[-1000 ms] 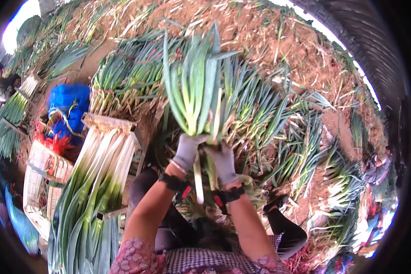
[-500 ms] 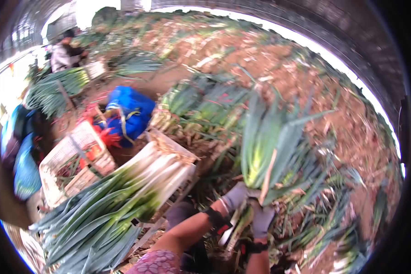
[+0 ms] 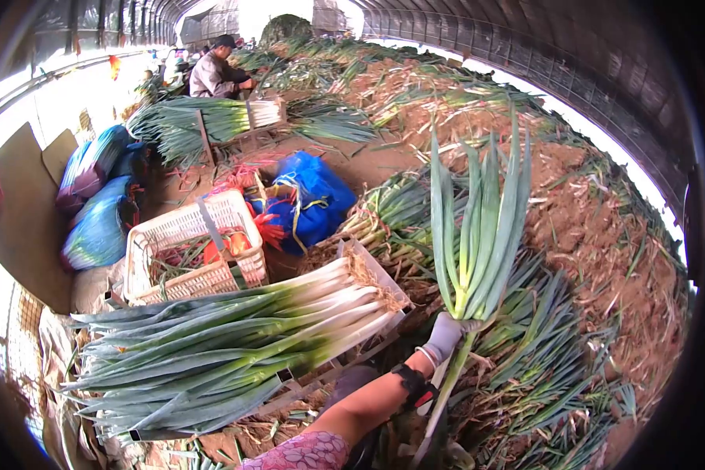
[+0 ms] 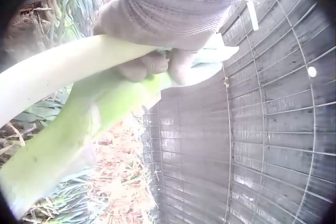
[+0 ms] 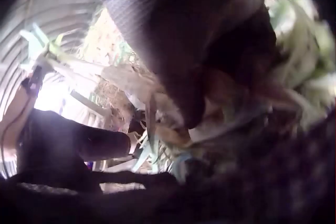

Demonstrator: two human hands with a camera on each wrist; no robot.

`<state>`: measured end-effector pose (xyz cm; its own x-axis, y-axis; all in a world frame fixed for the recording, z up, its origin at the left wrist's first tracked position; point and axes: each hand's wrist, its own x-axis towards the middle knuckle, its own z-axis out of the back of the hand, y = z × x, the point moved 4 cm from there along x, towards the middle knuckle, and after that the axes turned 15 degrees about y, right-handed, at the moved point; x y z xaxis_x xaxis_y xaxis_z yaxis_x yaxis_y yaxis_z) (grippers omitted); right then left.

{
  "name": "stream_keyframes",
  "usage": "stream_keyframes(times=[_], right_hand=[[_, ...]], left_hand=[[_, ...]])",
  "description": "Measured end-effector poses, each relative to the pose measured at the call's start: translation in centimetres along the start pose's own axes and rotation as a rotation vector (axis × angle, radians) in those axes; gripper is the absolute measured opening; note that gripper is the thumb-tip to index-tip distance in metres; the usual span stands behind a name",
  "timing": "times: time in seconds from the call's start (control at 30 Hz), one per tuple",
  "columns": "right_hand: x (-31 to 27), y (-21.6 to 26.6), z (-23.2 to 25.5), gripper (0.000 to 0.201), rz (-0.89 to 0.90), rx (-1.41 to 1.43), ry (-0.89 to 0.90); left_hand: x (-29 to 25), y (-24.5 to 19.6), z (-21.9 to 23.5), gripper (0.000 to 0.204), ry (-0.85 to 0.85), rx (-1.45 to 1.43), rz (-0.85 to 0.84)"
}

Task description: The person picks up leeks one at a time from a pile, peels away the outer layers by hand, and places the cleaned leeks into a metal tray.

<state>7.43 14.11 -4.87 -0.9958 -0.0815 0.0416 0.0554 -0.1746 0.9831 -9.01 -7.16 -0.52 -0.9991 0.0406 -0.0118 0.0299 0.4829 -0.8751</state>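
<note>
I see the grey-gloved left grip (image 3: 445, 335) holding long green-and-white leeks (image 3: 487, 243), near the right edge of the grey metal rack (image 3: 385, 280). I cannot tell what the right grip (image 5: 191, 40) holds.

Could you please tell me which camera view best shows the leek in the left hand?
The head view: the leek shows from its leaf tips to below the left hand. The left wrist view shows mainly stalk close up at the fingers; the right wrist view is too blurred to tell.
</note>
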Motion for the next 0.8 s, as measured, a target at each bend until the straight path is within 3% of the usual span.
stream_keyframes(times=[0.07,0.27,0.33,0.4,0.47,0.5,0.53,0.6,0.63,0.67,0.73,0.77,0.8], right_hand=[[-0.2,-0.5,0.5,0.024,0.006,-0.039,0.020],[0.2,0.7,0.0,0.022,0.083,-0.135,0.098],[2.2,3.4,-2.6,0.013,-0.158,0.117,0.220],[3.1,3.3,-3.1,0.009,-0.164,0.263,0.232],[2.8,3.5,-1.5,0.013,-0.055,-0.091,-0.034],[2.4,4.7,-0.9,0.018,0.071,-0.468,-0.080],[2.4,4.7,-0.9,0.018,0.066,-0.471,-0.090],[2.4,6.2,-2.3,0.023,0.300,-0.645,-0.092],[2.3,6.6,-3.1,0.023,0.287,-0.504,-0.070],[2.4,7.1,-2.9,0.023,0.289,-0.506,-0.073],[2.7,6.2,-2.7,0.025,-0.121,0.133,0.100],[2.8,7.7,-3.1,0.030,0.019,-0.145,0.149],[2.9,6.9,-2.9,0.030,0.019,-0.147,0.146]], left_hand=[[-1.0,-0.2,-0.4,0.024,0.045,-0.005,0.065],[-4.4,1.8,-4.6,0.026,0.441,-0.043,0.165],[-4.6,2.7,-5.4,0.028,0.554,-0.064,0.154],[-4.1,3.1,-5.2,0.028,0.559,-0.082,0.168],[-3.1,4.2,-4.6,0.027,0.462,-0.172,-0.008],[-3.3,3.9,-4.7,0.029,0.512,-0.131,-0.012],[-4.0,3.9,-5.2,0.029,0.521,-0.134,-0.005],[-5.6,2.6,-6.5,0.034,0.444,-0.144,-0.123],[-5.6,4.3,-6.6,0.038,0.418,-0.170,0.117],[-5.6,3.7,-6.5,0.038,0.421,-0.170,0.116],[-5.7,2.9,-6.1,0.034,0.452,-0.044,0.267],[-5.8,2.7,-6.3,0.024,0.466,-0.115,0.239],[-6.0,2.6,-6.8,0.024,0.468,-0.116,0.240]])
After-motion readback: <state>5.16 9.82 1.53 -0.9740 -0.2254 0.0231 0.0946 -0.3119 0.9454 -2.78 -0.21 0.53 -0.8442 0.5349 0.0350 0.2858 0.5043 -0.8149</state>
